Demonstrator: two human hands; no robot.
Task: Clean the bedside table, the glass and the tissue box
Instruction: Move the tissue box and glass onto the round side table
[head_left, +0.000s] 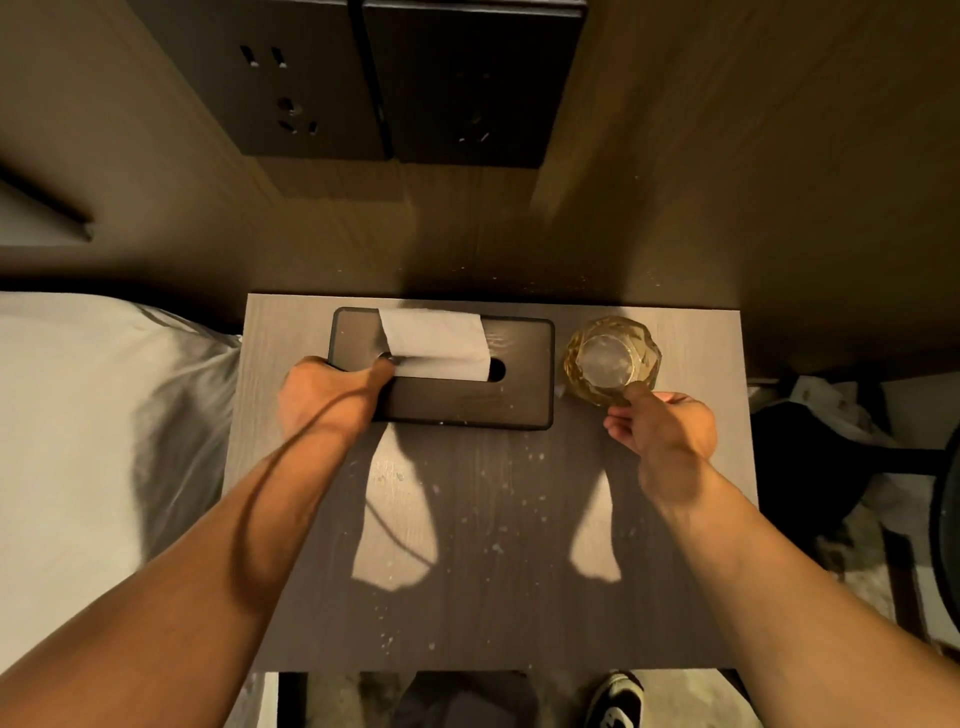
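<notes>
Both arms reach far across the counter (493, 519): my left hand (324, 395) grips the tissue box (467, 400) by its left end, my right hand (662, 423) pinches the glass (610, 358) at its near rim.

One head-mounted wide-angle camera looks almost straight down from above the bedside table (493, 519), close enough that both forearms enter from the bottom edge. The view faces the wall (socket panels (311, 78) at top), with the bed (78, 415) at left.

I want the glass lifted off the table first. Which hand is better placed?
Probably the right hand: its fingers already touch the glass. The left hand is on the tissue box.
</notes>
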